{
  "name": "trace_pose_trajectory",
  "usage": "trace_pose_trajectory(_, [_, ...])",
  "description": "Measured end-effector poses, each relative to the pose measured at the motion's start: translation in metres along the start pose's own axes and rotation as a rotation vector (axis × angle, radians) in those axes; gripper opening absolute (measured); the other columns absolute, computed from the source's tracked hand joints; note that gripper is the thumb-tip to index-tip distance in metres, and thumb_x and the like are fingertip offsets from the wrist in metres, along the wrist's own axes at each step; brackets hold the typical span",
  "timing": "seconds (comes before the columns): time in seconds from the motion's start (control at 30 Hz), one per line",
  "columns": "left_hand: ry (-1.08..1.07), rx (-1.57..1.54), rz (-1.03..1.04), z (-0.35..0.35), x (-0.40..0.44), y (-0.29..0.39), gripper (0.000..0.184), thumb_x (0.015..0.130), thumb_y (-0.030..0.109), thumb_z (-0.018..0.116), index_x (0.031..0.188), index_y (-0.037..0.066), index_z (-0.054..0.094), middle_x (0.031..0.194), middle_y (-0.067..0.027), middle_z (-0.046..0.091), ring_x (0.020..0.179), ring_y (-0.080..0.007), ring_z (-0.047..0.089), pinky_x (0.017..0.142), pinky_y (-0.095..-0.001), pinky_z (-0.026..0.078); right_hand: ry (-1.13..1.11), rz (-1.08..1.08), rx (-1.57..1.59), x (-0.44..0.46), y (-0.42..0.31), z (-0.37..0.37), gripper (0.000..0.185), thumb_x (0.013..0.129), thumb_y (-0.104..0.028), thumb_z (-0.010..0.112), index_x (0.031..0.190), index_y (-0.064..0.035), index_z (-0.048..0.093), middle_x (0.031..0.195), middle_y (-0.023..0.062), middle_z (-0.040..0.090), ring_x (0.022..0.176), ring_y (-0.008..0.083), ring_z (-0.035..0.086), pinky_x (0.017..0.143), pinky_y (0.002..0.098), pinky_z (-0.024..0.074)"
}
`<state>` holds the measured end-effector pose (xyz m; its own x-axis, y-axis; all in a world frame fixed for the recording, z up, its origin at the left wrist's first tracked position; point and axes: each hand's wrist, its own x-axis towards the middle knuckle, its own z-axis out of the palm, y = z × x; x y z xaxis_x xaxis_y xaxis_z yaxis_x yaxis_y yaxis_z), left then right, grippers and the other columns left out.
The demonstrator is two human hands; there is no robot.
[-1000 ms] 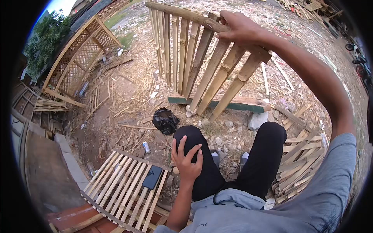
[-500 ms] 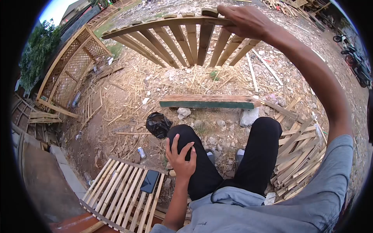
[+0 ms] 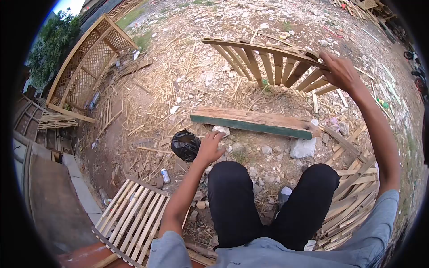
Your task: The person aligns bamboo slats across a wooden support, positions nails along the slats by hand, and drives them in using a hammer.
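My right hand (image 3: 340,71) grips the right end of a slatted wooden panel (image 3: 278,67), which stands tilted on the ground beyond the beam. Its slats fan out below a curved top rail. My left hand (image 3: 211,146) is held out above the ground past my knees, fingers apart and holding nothing. Just beyond it lies a thick wooden beam (image 3: 254,121) with a green front face, resting on stones. A black plastic bag (image 3: 186,145) sits to the left of that hand.
A second slatted panel (image 3: 134,219) lies at the lower left, near a small bottle (image 3: 165,175). Loose wooden strips (image 3: 353,196) are piled on the right. A lattice frame (image 3: 89,67) stands at the upper left. Stones and straw cover the ground.
My left hand has left my knee and reached forward. My right hand has moved right and lower with the panel, which now stands farther right. My left arm now covers the phone's place.
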<state>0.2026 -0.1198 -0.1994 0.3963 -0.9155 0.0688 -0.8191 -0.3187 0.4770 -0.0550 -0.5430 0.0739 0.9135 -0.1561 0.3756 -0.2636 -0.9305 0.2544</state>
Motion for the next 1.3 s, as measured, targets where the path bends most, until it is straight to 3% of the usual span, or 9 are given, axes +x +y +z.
trace_pose_trajectory(0.07, [-0.123,0.236,0.041,0.005,0.051,-0.014,0.075,0.076,0.03,0.078,0.143,0.016,0.049,0.148,-0.0114,0.046,0.141,-0.0355,0.039,0.109,-0.0571,0.038,-0.036,0.041,-0.016,-0.009,0.009,0.011,0.035,0.088,-0.016,0.068,0.116,-0.0084,0.049,0.091,0.0142,0.069,0.077,0.0366,0.067,0.063,0.0472,0.0519])
trace_pose_trajectory(0.13, [-0.254,0.291,0.0,0.02,0.104,-0.052,0.099,0.07,0.048,0.084,0.153,0.019,0.038,0.159,-0.0113,0.034,0.151,-0.0363,0.025,0.115,-0.0627,0.03,-0.037,0.056,-0.004,-0.016,0.015,0.03,0.037,0.087,-0.016,0.069,0.117,-0.009,0.049,0.091,0.0139,0.069,0.077,0.0364,0.068,0.063,0.0471,0.0517])
trace_pose_trajectory(0.23, [-0.452,0.299,-0.1,0.012,0.157,-0.046,0.12,0.06,0.061,0.088,0.158,0.021,0.032,0.164,-0.0109,0.028,0.154,-0.0363,0.018,0.121,-0.0599,0.021,-0.084,0.113,0.024,-0.023,0.021,0.045,0.041,0.085,-0.015,0.072,0.118,-0.0103,0.048,0.092,0.0142,0.069,0.079,0.0369,0.068,0.063,0.047,0.0515])
trace_pose_trajectory(0.27, [-0.496,0.248,-0.088,0.023,0.173,-0.058,0.131,0.055,0.073,0.085,0.16,0.022,0.026,0.166,-0.0106,0.024,0.155,-0.0368,0.013,0.124,-0.0593,0.014,-0.08,0.119,0.042,-0.025,0.024,0.046,0.041,0.085,-0.015,0.072,0.118,-0.0105,0.048,0.093,0.0142,0.069,0.079,0.0371,0.068,0.064,0.0471,0.0515])
trace_pose_trajectory(0.5, [-0.774,0.356,0.07,0.038,0.218,-0.048,0.132,0.058,0.075,0.08,0.162,0.02,0.02,0.163,-0.0158,0.031,0.153,-0.037,0.023,0.125,-0.0584,0.013,-0.063,0.17,0.092,-0.025,0.036,0.048,0.043,0.083,-0.012,0.074,0.116,-0.0105,0.048,0.094,0.0142,0.07,0.086,0.0394,0.069,0.07,0.0474,0.0536])
trace_pose_trajectory(0.7, [-0.807,0.301,0.15,0.037,0.22,-0.045,0.127,0.057,0.067,0.083,0.159,0.018,0.026,0.154,-0.0225,0.041,0.147,-0.039,0.035,0.124,-0.0572,0.018,-0.025,0.175,0.111,-0.037,0.042,0.055,0.046,0.083,-0.012,0.075,0.121,-0.0129,0.049,0.092,0.0151,0.072,0.085,0.0393,0.07,0.068,0.0471,0.0543])
trace_pose_trajectory(0.9, [-0.445,0.511,0.274,0.027,0.19,-0.036,0.118,0.057,0.067,0.082,0.157,0.028,0.032,0.148,-0.0278,0.043,0.141,-0.0487,0.037,0.12,-0.0632,0.019,-0.032,0.161,0.104,-0.038,0.037,0.057,0.047,0.085,-0.012,0.075,0.124,-0.0142,0.048,0.094,0.0149,0.073,0.085,0.0383,0.07,0.07,0.0469,0.0549])
trace_pose_trajectory(1.1, [-0.403,0.51,0.161,0.013,0.135,0.0,0.113,0.059,0.067,0.082,0.156,0.035,0.034,0.153,-0.0299,0.036,0.143,-0.052,0.031,0.117,-0.071,0.015,-0.039,0.177,0.118,-0.045,0.028,0.055,0.049,0.086,-0.013,0.074,0.127,-0.0129,0.047,0.097,0.0153,0.071,0.09,0.0379,0.069,0.074,0.0469,0.054])
trace_pose_trajectory(1.3, [-0.303,0.483,0.08,0.054,0.084,-0.005,0.114,0.057,0.067,0.083,0.156,0.037,0.034,0.154,-0.0296,0.034,0.143,-0.0507,0.031,0.116,-0.0717,0.015,-0.066,0.179,0.122,-0.047,0.025,0.059,0.051,0.086,-0.013,0.074,0.129,-0.0122,0.046,0.096,0.0148,0.071,0.09,0.0371,0.069,0.074,0.0466,0.054])
